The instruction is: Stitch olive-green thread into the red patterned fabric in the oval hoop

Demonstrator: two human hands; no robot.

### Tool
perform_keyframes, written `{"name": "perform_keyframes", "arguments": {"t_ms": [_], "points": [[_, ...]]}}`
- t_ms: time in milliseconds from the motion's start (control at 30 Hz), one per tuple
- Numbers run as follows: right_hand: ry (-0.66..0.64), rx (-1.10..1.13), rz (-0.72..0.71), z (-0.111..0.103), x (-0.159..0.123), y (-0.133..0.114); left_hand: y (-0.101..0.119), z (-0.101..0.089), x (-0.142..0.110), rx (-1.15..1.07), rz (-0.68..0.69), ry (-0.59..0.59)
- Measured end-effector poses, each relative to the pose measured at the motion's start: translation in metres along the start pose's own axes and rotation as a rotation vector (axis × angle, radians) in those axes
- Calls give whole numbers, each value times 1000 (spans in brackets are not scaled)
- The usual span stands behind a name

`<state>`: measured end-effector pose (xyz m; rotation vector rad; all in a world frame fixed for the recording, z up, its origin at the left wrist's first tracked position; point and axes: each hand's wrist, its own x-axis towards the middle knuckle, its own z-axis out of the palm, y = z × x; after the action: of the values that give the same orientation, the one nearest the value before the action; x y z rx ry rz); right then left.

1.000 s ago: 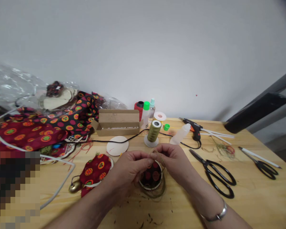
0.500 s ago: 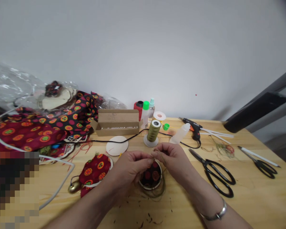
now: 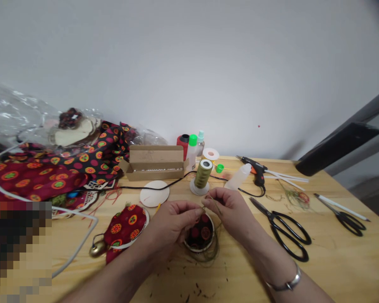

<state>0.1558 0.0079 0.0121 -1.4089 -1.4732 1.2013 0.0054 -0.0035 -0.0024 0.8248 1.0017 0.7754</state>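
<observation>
My left hand (image 3: 173,221) and my right hand (image 3: 230,210) meet over a small round disc covered in dark fabric with red dots (image 3: 199,235), which lies on the wooden table (image 3: 334,261). Both hands pinch a thin olive-green thread (image 3: 212,201) just above the disc. Loose loops of the same thread (image 3: 210,254) trail around the disc's near edge. A silver bracelet (image 3: 287,284) sits on my right wrist. An olive thread spool (image 3: 202,174) stands upright just beyond my hands.
Large black scissors (image 3: 284,231) lie right of my hands, smaller scissors (image 3: 347,219) farther right. A glue gun (image 3: 255,170), a squeeze bottle (image 3: 238,179), a cardboard box (image 3: 156,166), a white disc (image 3: 154,193) and a fabric-covered round piece with a bell (image 3: 121,229) surround me. Patterned fabric (image 3: 50,172) piles at left.
My hands have hardly moved; the right hand's fingers have shifted slightly on the thread. The view has drifted a little.
</observation>
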Motion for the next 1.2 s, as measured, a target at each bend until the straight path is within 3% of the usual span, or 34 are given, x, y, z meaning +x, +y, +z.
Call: {"name": "perform_keyframes", "arguments": {"t_ms": [600,1000,1200], "points": [[13,-156,-106,1,-2,8,-1,0,0,-20,-8,3],[33,-100,-75,8,-5,6,1,0,1,3,-23,-11],[72,-115,-125,5,-2,7,2,-2,1,-21,-1,17]]}}
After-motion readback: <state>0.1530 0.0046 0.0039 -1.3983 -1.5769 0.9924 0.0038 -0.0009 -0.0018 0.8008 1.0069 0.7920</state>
